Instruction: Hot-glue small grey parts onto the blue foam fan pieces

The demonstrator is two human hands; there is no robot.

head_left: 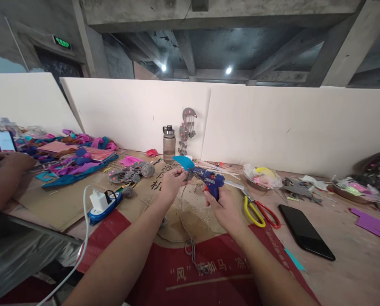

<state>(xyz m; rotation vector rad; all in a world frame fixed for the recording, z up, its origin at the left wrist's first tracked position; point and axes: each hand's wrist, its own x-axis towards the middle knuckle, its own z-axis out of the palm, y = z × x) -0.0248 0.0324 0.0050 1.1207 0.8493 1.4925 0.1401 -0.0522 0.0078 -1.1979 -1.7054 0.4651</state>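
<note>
My left hand [173,183] is closed, pinching a bright blue curved piece [184,162] that looks like felt, with a small grey bit at its lower end. In my right hand [220,207] is a blue hot glue gun [212,182], its nozzle pointing left at the pinched spot. A glue stick [234,184] sticks out of the gun's back. Grey cord [184,221] hangs below my left hand and ends in a loose bundle on the red cloth [215,280]. Fingertips partly hide the contact between nozzle and piece.
Scissors [256,212] and a black phone [306,231] lie to the right. Behind stand a water bottle [169,146] and a grey hanging ornament [188,129] against the white board. A blue power strip [105,208] sits left. Another person's hand [16,163] is at far left.
</note>
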